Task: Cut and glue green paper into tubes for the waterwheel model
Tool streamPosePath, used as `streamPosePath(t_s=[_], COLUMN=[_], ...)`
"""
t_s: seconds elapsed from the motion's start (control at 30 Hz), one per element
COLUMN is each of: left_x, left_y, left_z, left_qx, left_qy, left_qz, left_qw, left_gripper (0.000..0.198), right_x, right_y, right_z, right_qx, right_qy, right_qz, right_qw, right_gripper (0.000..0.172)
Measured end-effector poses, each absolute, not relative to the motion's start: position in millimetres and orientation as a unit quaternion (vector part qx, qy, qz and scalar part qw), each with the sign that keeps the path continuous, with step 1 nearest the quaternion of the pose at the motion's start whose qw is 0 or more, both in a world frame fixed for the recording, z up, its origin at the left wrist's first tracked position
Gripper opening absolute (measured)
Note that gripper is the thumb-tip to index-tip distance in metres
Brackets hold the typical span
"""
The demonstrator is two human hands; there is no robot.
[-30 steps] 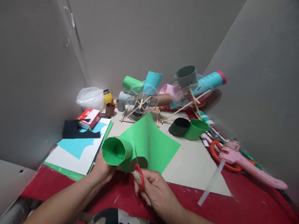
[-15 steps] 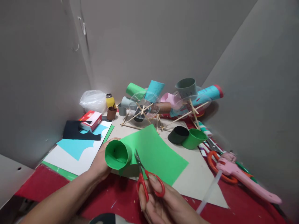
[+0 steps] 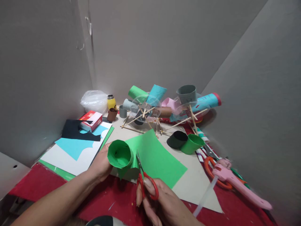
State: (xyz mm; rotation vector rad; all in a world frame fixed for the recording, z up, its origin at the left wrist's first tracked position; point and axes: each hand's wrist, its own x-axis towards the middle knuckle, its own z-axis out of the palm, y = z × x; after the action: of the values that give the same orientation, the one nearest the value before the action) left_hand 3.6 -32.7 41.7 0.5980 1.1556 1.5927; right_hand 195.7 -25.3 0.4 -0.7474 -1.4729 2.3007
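Note:
My left hand is closed around the left side of a green paper cup, whose open mouth faces me; some fingers are hidden behind it. A green paper sheet spreads out behind and to the right of the cup, and a strip of green runs between the two. In my right hand is a pair of scissors with red handles, thumb and fingers in the loops. The narrow blades point up at the green paper, just right of the cup.
Stick-framed wheels with clear discs and coloured paper tubes stand at the back. A black paper cup and another green cup sit right of the sheet. A pink glue gun lies far right, a red-white box on paper sheets left.
The view has shifted slightly. The cup has turned a little to face me more, and the scissor blades look closer together, still beside the cup.

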Motion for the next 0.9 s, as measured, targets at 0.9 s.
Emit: streamPosePath(t_s=[0.9], left_x=[-10], left_y=[-36], left_z=[53], left_qx=[0.360], left_qy=[0.513], left_qz=[0.587], left_qw=[0.513], left_gripper=[0.026], right_x=[199], right_y=[-16], right_z=[0], right_qx=[-0.271], right_qy=[-0.588], right_qz=[0.742], right_qw=[0.173], right_gripper=[0.065])
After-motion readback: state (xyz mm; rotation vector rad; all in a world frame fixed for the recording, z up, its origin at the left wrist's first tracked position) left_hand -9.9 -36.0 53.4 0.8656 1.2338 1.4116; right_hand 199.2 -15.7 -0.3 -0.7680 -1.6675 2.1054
